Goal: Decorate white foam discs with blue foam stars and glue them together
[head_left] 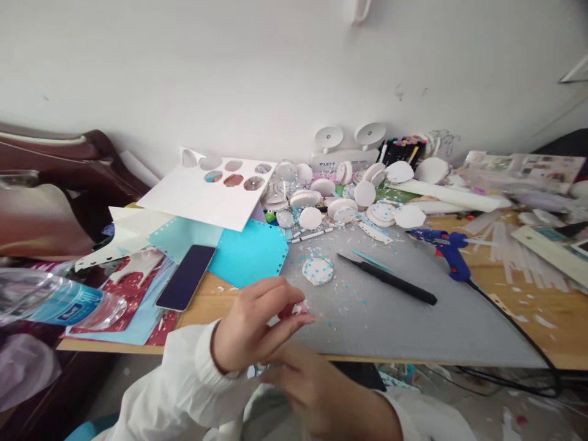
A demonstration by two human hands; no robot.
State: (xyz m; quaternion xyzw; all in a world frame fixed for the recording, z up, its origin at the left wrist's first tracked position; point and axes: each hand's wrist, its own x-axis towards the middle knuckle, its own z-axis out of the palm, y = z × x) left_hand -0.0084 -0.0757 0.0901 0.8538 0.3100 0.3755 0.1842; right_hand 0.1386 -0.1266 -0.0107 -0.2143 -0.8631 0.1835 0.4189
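My left hand [261, 321] is over the front edge of the grey mat, thumb and fingertips closed on a small pinkish-white piece [302, 307] whose kind I cannot make out. Just below it my right hand [321, 386], blurred by motion, is in front of the table edge; its fingers are partly hidden. Beyond the left hand lies a white disc with blue dots [318, 270] on the grey mat [390, 324]. To its right, a pair of black-handled tweezers [388, 280] rests on the mat beside a thin blue strip [371, 260].
A blue glue gun [448, 248] with a black cable lies at the right, near translucent glue sticks [509, 254]. Many white discs [324, 187] are piled at the back. Left are a phone [186, 277], blue sheet [250, 251], white sheet with holes [202, 193] and water bottle [59, 300].
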